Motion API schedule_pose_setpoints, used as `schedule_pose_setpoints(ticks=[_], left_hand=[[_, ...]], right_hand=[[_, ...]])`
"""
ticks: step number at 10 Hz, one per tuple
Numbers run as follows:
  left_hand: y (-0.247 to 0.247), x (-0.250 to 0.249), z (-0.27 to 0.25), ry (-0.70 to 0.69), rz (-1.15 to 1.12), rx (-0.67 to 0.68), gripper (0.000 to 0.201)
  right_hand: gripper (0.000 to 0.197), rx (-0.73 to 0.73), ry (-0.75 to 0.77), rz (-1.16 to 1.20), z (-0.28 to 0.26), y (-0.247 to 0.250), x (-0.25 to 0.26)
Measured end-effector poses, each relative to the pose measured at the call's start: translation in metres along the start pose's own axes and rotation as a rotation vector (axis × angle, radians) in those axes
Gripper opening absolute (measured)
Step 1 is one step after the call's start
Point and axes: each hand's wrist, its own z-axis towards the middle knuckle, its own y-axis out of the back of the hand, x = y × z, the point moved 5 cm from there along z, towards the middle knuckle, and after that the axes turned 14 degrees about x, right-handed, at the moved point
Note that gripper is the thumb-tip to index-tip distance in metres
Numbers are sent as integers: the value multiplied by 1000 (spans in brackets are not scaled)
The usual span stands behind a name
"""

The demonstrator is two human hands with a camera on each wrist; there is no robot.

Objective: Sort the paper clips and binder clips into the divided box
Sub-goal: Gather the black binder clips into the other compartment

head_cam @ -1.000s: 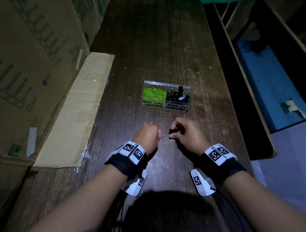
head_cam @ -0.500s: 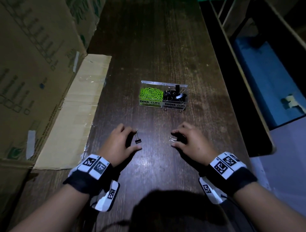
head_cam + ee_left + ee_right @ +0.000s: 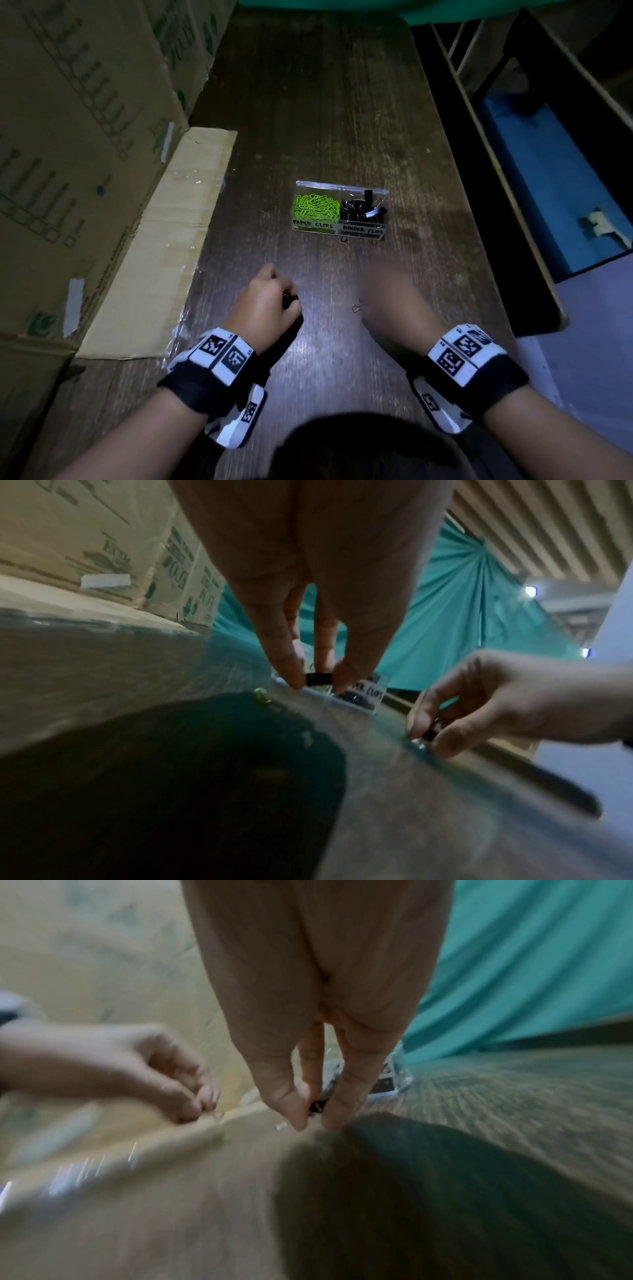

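Note:
A clear divided box [image 3: 342, 230] sits mid-table, green paper clips [image 3: 315, 206] in its left half and black binder clips [image 3: 363, 209] in its right half. Nearer me, my left hand [image 3: 270, 303] pinches a small black binder clip [image 3: 318, 679] between thumb and fingertips just above the table. My right hand [image 3: 390, 301], blurred in the head view, pinches another black binder clip [image 3: 316, 1106]; its wire handles [image 3: 358, 306] stick out to the left. Both hands are apart, in front of the box.
Large cardboard boxes [image 3: 78, 137] line the left, with a flat cardboard sheet [image 3: 161, 246] lying on the dark wooden table [image 3: 325, 102]. The table's right edge drops to a wooden frame [image 3: 496, 192] and a blue surface. A teal cloth [image 3: 462, 620] hangs at the far end.
The hands met in front of me a second ago, then drew apart, each with a binder clip. Now both sit a little closer to the box, the right one in motion.

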Motion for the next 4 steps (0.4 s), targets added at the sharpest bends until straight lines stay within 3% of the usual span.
schedule_pose_setpoints(ticks=[2,3,4], left_hand=[[44,-73,44,-206,-101,-92,5],[57,-106,89,-233,-74,-92,17],[62,-102,107,-174,-57,-70,27]], right_hand=[[12,-355,1,138,6,86,7],[18,-468,-3,92,34,120,9],[25,-364,-51,-4,59,122,13]])
